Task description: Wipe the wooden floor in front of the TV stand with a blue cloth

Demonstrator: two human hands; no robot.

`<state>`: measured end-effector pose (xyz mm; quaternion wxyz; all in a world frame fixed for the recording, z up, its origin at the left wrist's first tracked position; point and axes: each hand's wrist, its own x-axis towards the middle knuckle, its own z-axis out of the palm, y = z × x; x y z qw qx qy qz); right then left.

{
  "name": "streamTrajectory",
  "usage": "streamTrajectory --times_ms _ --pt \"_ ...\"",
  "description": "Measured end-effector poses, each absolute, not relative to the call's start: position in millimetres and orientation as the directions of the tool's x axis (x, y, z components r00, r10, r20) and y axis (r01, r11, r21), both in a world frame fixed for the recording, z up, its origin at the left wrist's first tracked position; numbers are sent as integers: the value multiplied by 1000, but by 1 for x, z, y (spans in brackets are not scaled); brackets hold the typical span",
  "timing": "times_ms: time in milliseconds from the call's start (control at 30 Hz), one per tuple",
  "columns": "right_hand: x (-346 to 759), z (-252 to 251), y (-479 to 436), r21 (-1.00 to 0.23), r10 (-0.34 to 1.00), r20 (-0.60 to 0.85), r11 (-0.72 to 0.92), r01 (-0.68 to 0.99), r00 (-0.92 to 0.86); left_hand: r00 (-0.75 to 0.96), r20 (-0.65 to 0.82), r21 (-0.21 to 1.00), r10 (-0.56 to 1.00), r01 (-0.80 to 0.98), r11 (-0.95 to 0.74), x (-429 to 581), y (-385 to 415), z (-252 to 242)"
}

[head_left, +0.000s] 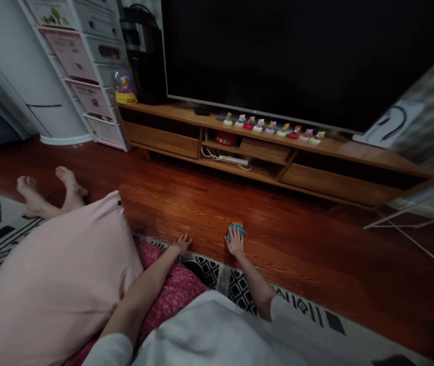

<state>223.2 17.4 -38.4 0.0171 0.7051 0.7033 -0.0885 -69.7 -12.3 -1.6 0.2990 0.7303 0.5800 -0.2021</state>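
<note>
On the reddish-brown wooden floor, just past the rug's edge, my right hand presses down on a small blue cloth. Its fingers lie over the cloth, and part of the cloth shows around them. My left hand rests on the floor to the left, beside the rug, with its fingers apart and nothing in them. Close to my left arm lies a large pink cushion, across legs in dark pink patterned cloth.
Ahead stands a low wooden TV cabinet with a large dark television. Several small figurines line its top. A power strip sits on its shelf. A white metal rack is at right, a patterned rug beneath me.
</note>
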Motion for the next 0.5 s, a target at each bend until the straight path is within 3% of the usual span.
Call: streamTrajectory --times_ms 100,333,500 --pt "213 -34 24 -98 983 -181 -38 994 20 258 -632 215 731 964 -155 -70 -12 0" --pt "202 -68 -73 -187 931 -161 296 937 -326 265 -615 222 743 962 -160 -69 -9 -13" --pt "190 -56 -77 -236 926 -175 290 927 -334 252 -631 205 734 966 -156 -68 -9 -14"
